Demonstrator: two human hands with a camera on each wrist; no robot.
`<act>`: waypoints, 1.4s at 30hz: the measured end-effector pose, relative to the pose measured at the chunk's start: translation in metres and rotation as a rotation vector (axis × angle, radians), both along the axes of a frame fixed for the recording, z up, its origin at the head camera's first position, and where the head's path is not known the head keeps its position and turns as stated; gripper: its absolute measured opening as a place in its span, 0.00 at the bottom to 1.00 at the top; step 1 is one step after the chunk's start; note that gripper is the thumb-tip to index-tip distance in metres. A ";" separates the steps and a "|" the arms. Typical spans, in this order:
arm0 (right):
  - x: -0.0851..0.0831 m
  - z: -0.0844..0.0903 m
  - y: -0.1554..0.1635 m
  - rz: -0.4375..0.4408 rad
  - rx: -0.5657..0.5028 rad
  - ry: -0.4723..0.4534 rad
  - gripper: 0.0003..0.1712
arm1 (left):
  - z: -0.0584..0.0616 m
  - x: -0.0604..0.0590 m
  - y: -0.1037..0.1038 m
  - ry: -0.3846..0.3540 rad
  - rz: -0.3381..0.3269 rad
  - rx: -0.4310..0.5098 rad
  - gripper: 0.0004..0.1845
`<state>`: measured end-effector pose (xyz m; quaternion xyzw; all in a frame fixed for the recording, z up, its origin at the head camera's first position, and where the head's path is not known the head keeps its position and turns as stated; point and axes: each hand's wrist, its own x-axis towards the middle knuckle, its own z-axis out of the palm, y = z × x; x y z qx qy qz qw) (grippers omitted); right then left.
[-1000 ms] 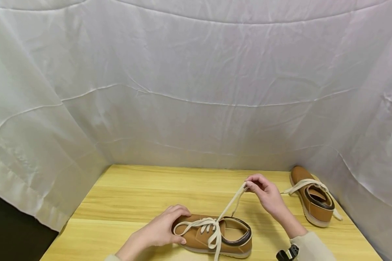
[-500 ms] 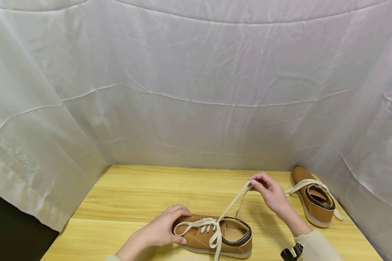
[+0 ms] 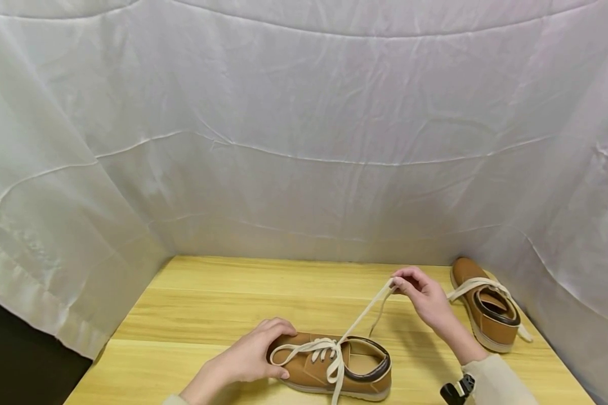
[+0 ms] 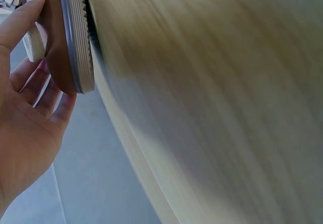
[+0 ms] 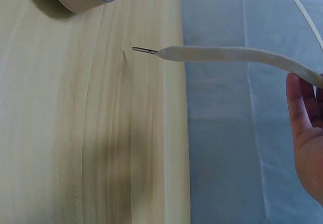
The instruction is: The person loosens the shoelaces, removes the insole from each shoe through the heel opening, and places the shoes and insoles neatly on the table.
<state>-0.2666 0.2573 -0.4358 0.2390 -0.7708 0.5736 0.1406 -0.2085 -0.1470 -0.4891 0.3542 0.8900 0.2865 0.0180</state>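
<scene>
Tabletop (image 3: 202, 304): lace (image 3: 366, 312) in right hand (image 3: 425, 301)

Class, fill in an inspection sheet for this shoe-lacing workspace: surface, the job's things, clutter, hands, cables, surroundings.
Surface: light wooden table, bare grain showing.
Job's things: tan shoe at the near edge, its cream lace drawn up taut toward the right; lace tip hangs free in the right wrist view.
Clutter: second tan shoe at the right rear, laces loose.
Hands: left hand grips the near shoe's toe; right hand pinches the lace.
Cables: nothing seen.
Surroundings: white cloth backdrop on three sides; a dark wrist device on the right sleeve.
</scene>
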 end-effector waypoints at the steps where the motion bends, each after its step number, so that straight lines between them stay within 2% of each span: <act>1: 0.000 0.000 0.001 0.000 -0.001 0.001 0.09 | 0.000 0.000 0.000 -0.002 0.001 0.000 0.37; 19: -0.004 0.001 0.015 -0.010 -0.037 0.012 0.09 | 0.000 -0.001 -0.002 0.013 -0.015 0.019 0.36; 27: -0.002 0.005 0.020 -0.061 0.008 0.003 0.09 | 0.002 0.000 -0.001 0.001 -0.011 0.016 0.36; 33: -0.001 0.006 0.027 -0.081 -0.005 -0.003 0.09 | 0.001 0.001 0.000 0.005 -0.009 0.006 0.36; 42: -0.004 0.005 0.037 -0.113 -0.019 -0.034 0.14 | 0.000 0.000 -0.001 0.002 -0.005 0.004 0.36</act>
